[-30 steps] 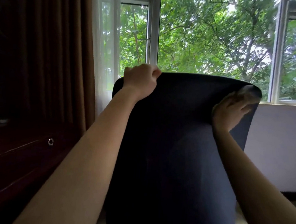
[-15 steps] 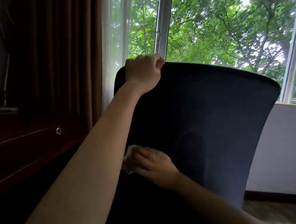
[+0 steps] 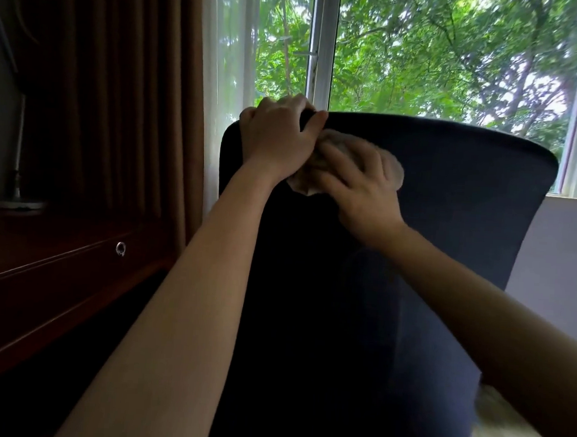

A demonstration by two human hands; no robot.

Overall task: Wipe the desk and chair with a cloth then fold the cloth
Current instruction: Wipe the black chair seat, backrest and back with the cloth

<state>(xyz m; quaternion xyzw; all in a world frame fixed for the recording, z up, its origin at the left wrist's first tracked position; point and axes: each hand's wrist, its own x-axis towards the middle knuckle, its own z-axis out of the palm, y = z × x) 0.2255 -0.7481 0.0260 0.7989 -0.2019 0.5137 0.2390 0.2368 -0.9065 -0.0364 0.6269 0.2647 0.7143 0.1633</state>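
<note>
While both forearms reach up and forward, bare to the elbow, the hands meet high on the chair [image 3: 449, 211] back.

Left arm: long and nearly straight, rising from lower left. Left hand [image 3: 278, 140] sits at the top edge of the chair back, near its left corner. The fingers are curled over the rim and the thumb lies along the near face, a firm grip on the chair.

Right arm: comes in from lower right, with the wrist angled toward the left hand. Right hand [image 3: 360, 185] lies flat, fingers straight and slightly spread, pressing the cloth [image 3: 302, 187] against the near face of the chair back. It is not clenched. Its fingertips are blurred.

Cloth: pale and crumpled, trapped under the right palm and fingers. One bunch pokes out just below the left wrist, and a blurred edge shows past the right knuckles. The cloth touches the left hand's heel, or nearly so; I cannot tell which.

Left of the left arm is a dark wooden table [image 3: 41, 264] with a ring pull [image 3: 120, 249] and a lamp [image 3: 14, 198] base on top. Beyond the hands are a brown curtain [image 3: 119, 89] and a window [image 3: 425, 57] full of green trees.
</note>
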